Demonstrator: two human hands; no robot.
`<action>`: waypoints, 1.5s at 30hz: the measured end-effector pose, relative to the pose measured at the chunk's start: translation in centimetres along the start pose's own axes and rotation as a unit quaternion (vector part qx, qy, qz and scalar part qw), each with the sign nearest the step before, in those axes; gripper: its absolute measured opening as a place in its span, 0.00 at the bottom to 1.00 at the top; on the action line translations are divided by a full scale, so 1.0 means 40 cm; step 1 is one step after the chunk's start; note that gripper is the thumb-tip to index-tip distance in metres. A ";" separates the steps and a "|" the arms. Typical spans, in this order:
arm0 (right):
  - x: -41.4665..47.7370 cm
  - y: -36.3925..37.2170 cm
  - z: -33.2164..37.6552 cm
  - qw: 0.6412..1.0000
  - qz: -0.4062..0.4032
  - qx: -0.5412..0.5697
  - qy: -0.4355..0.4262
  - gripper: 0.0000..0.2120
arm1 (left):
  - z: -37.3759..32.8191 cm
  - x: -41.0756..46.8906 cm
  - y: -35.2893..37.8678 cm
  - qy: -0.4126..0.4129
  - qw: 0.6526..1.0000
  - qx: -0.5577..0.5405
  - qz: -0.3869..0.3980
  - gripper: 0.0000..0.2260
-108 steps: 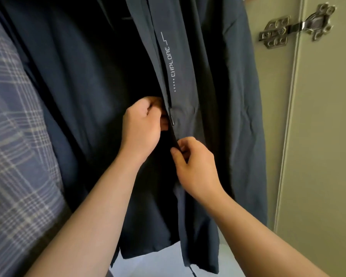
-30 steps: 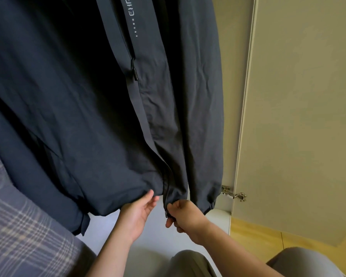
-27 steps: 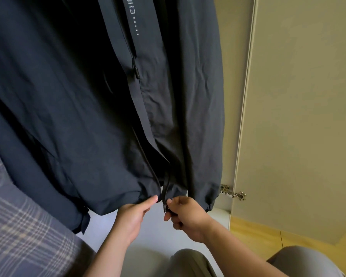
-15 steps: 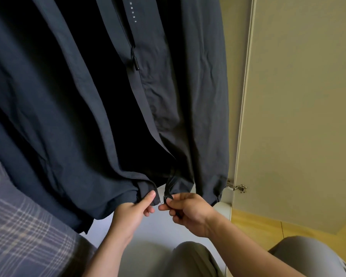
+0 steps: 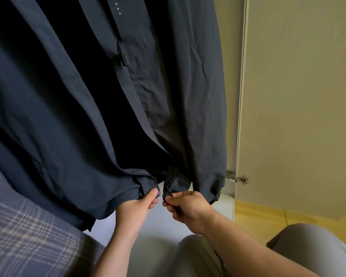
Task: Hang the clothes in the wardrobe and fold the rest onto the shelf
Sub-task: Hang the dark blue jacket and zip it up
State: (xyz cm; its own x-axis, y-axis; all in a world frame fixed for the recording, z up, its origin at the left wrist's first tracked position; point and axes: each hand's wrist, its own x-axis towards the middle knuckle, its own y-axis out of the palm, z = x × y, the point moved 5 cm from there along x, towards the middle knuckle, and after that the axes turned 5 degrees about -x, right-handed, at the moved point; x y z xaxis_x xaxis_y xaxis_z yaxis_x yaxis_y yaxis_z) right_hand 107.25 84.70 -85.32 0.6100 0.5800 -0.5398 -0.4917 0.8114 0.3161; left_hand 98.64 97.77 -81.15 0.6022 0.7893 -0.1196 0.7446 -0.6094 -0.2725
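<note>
- Dark jacket (image 5: 168, 96) hangs inside the wardrobe and fills the upper left of the view; its hanger and the rail are out of frame.
- Jacket front is open, and the two front edges meet only at the hem, low and centre.
- Left hand (image 5: 136, 208) pinches the left front edge at the hem, thumb on top and fingers curled under the cloth.
- Right hand (image 5: 188, 208) is clenched round the zipper end (image 5: 166, 193) of the right front edge, thumb and forefinger nipping it.
- The two edges sit just beside each other and are not yet joined; a small gap shows between the hands.
- Pocket pull (image 5: 122, 58) dangles higher up on the right panel, untouched.
- Plaid garment (image 5: 28, 226) is near left, just beside the jacket; how it is held up is not visible.
- Wardrobe door (image 5: 298, 96) stands open at right, with its hinge (image 5: 237, 177) just right of the jacket cuff.
- Progress, as a judgement: hanging this jacket looks done, and the step in hand is starting its zip at the bottom.
- Left to do: seat the zipper and run it up. No shelf, folded items or other loose clothes are in view, so the remainder cannot be told.
</note>
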 end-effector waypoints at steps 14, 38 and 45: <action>-0.016 0.025 0.017 0.998 -0.040 -0.029 -0.047 0.11 | 0.026 0.009 0.005 -0.022 1.000 0.018 -0.007 0.11; -0.015 0.037 0.011 0.995 -0.081 -0.013 -0.064 0.05 | 0.024 0.002 0.006 -0.020 0.999 0.050 0.006 0.12; -0.017 0.036 0.020 0.993 -0.088 -0.019 -0.071 0.08 | 0.020 0.008 0.007 -0.018 0.998 0.047 0.034 0.09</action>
State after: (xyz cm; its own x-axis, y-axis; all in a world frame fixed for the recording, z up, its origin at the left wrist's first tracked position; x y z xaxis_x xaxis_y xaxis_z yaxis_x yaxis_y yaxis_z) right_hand 106.61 85.53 -83.85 0.7684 0.4362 -0.4683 -0.3914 0.8992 0.1955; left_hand 98.80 97.93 -82.03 0.6386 0.7492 -0.1756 0.6708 -0.6538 -0.3501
